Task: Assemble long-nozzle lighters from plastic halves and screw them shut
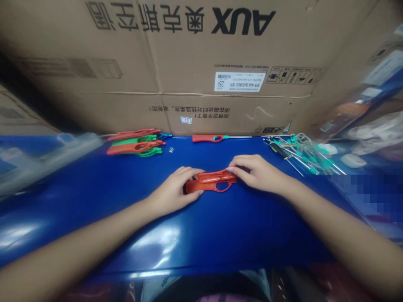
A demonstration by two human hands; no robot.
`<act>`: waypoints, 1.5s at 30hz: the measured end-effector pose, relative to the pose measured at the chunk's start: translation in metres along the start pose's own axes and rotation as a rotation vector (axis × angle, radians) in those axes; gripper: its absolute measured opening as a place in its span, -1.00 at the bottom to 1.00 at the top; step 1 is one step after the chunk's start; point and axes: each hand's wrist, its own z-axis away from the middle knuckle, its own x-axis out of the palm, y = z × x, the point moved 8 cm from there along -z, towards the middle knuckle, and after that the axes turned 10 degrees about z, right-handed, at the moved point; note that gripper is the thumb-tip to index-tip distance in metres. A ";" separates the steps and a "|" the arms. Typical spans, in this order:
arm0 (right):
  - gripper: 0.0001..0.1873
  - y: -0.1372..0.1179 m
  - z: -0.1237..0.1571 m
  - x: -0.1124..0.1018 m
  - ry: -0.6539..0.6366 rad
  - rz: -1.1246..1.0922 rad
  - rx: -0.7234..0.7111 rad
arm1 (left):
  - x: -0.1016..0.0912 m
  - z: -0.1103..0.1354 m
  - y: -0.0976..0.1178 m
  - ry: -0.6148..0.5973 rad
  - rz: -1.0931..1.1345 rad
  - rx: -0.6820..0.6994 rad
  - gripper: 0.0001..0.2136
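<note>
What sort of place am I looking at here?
Probably a small assembly workbench. On a blue tabletop, the left hand and right hand hold an orange-red plastic casing; similar red and green casings lie on one side, metal rods with teal parts on the other.

Counted on one glossy blue tabletop [239,230]: one bare left hand [176,188], one bare right hand [256,173] and, between them, one orange-red plastic handle shell [214,178]. At the back edge, one red lighter with a green trigger and metal tube [203,138]. Toward the back left corner, at least two red handle shells [121,148], two green handle shells [138,140] and one blue piece [165,136], exact numbers hidden by overlap; nearby, tiny silvery pieces [171,150], too small to count. Toward the back right corner, one black-and-yellow screwdriver [278,150] and many thin metal rods with mint-green ends [310,157], too tangled to count.
</note>
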 end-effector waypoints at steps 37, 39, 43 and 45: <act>-0.89 -0.007 0.006 0.033 -0.218 0.235 -0.073 | -0.004 0.001 0.011 -0.035 -0.020 0.094 -0.75; -0.87 -0.007 0.006 0.033 -0.210 0.233 -0.082 | -0.005 0.001 0.011 -0.021 -0.015 0.095 -0.76; -0.83 -0.007 0.006 0.032 -0.189 0.266 -0.097 | -0.005 0.001 0.009 -0.015 -0.032 0.076 -0.75; -0.81 -0.007 0.006 0.031 -0.183 0.289 -0.096 | -0.006 0.001 0.008 -0.008 -0.032 0.069 -0.75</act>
